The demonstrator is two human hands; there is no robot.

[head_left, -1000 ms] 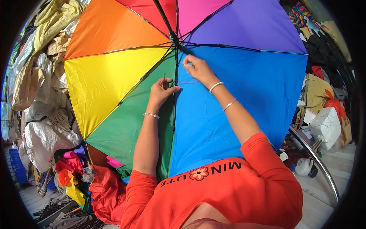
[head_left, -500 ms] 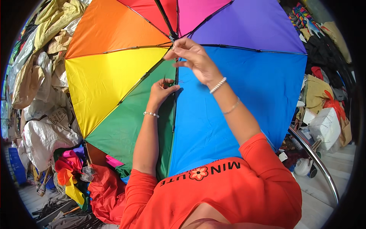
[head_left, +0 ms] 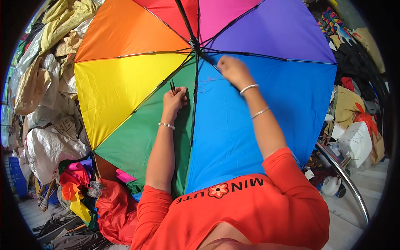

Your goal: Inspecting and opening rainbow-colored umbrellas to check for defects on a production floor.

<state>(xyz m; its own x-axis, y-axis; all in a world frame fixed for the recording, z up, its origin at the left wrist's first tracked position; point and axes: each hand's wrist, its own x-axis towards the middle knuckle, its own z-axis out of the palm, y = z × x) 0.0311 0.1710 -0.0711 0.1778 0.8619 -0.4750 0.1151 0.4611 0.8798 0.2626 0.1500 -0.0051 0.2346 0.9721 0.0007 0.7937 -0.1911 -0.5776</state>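
An open umbrella (head_left: pixel 133 83) with rainbow panels shows its underside, black ribs and central shaft. On the green panel, my left hand (head_left: pixel 175 100) is closed around small pointed snips (head_left: pixel 172 86), whose dark blades stick up past the fingers. Its fingertips lie close to the rib between the green and blue panels. Over the upper blue panel, my right hand (head_left: pixel 236 71) is blurred, with its fingers curled together. A thin reddish thread (head_left: pixel 210 79) loops across the blue cloth toward those fingers. Whether a needle is in them is hidden.
Pale sacks and cloths (head_left: pixel 52 143) pile up along the left. Multicoloured folded fabric (head_left: pixel 79 191) and a red cloth (head_left: pixel 114 212) lie at lower left. A curved metal tube (head_left: pixel 348 183) stands at lower right, near a white bag (head_left: pixel 354 139) and dark cloth heaps.
My right hand has swung from beside the umbrella's hub to the right and slightly down, its fingers curling in. In my left hand, the snips now point upward. The umbrella shifted slightly.
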